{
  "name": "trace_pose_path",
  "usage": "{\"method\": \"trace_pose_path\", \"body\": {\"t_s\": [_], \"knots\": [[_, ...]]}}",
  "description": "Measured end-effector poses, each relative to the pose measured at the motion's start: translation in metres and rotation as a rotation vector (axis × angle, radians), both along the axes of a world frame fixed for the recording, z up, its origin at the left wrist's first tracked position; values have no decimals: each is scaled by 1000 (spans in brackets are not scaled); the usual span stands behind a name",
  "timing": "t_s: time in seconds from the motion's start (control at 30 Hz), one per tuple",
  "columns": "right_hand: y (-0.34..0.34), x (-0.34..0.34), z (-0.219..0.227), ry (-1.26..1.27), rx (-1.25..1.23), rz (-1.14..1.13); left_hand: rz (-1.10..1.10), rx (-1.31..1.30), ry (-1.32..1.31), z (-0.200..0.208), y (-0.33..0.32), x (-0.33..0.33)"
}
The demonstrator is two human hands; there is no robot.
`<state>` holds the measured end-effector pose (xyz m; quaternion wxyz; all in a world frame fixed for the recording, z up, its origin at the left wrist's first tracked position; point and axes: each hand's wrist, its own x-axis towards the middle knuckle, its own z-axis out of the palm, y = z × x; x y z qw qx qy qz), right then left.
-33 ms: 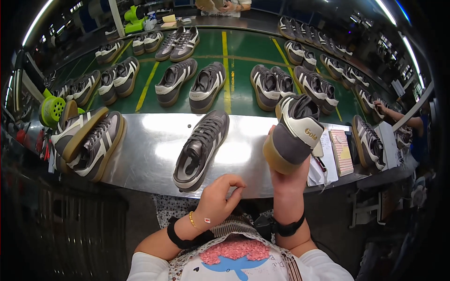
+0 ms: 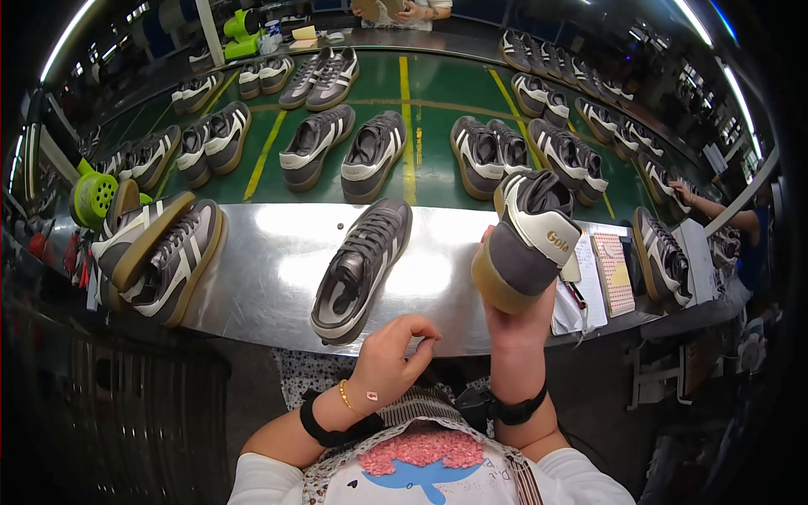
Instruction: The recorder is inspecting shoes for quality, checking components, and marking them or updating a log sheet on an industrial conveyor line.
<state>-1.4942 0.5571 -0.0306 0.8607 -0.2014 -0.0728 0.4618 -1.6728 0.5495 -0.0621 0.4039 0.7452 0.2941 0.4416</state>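
Note:
My right hand [image 2: 523,324] grips a grey-and-white sneaker [image 2: 526,252] from beneath, above the right part of the metal bench. The sneaker's heel, with gold lettering on a white patch, faces me, and its sole is gum-coloured. My left hand [image 2: 396,358] hovers at the bench's front edge, fingers curled and thumb pressed to the index finger. Whatever it may hold is hidden. Just beyond it lies a second grey sneaker [image 2: 362,269], toe pointing away, with white side stripes and dark stuffing around its opening. The left hand appears apart from that shoe.
Stacked sneakers [image 2: 172,252] stand at the bench's left, near a green reel [image 2: 93,198]. Papers [image 2: 589,290], a notebook [image 2: 613,273] and another sneaker [image 2: 661,257] lie at the right. Beyond, several sneaker pairs rest on a green belt [image 2: 429,93]. A co-worker's arm [image 2: 715,210] reaches in.

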Motion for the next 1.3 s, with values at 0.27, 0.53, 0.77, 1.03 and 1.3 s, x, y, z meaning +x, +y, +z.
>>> {"method": "trace_pose_path", "body": {"t_s": [0.27, 0.53, 0.77, 1.03, 1.3], "knots": [[2, -4, -8, 31, 87, 122, 41, 152, 155, 5, 11, -20], [8, 10, -62, -939, -877, 350, 281, -313, 252, -14, 91, -100], [-2, 13, -25, -1996, -699, -79, 134, -435, 207, -59, 75, -73], [-8, -19, 22, -2385, -176, 409, 193, -582, -141, -68, 76, -78], [22, -8, 39, -2010, -198, 693, 266, -594, -244, -63, 79, -99]]}}
